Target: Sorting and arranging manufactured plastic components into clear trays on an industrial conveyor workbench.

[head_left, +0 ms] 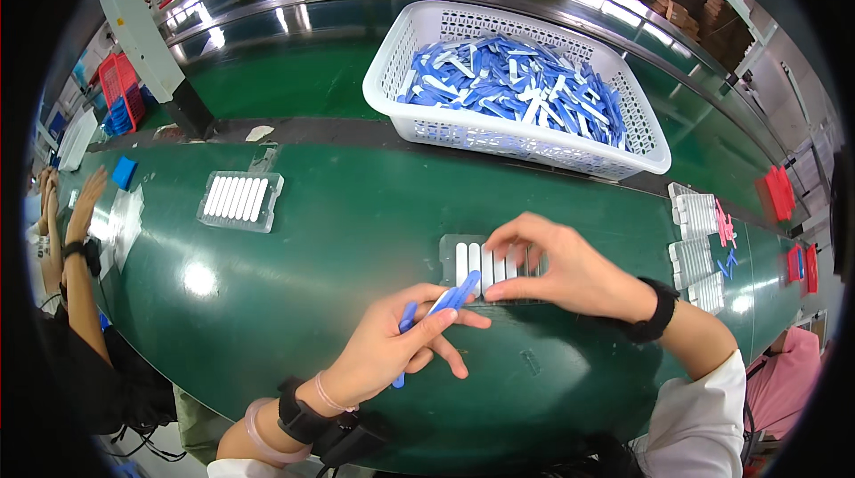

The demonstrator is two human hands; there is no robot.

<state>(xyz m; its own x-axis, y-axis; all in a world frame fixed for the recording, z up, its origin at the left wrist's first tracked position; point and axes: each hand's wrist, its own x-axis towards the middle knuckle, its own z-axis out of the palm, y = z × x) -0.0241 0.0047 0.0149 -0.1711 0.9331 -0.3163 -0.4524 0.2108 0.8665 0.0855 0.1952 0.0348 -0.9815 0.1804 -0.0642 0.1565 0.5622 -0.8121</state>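
Observation:
My left hand (396, 336) is closed on several flat blue-and-white plastic sticks (456, 293), fanned out between the thumb and fingers. Its lower fingers point loosely to the right. My right hand (557, 269) arches over a clear plastic tray (451, 251) holding a row of white sticks (461, 269). Thumb and fingertips are apart there, at the near and far ends of the row. The right hand hides much of this tray, and whether a stick is pinched there is not visible. Farther left lies another clear tray (276, 189) with a full row of white sticks.
A white perforated basket (525, 144) heaped with blue-and-white sticks stands at the back. On the right are stacked clear trays (690, 251) and loose pink pieces (726, 227). Another person's hand (85, 202) reaches in at far left, near a blue piece (124, 173). A post (147, 33) rises behind.

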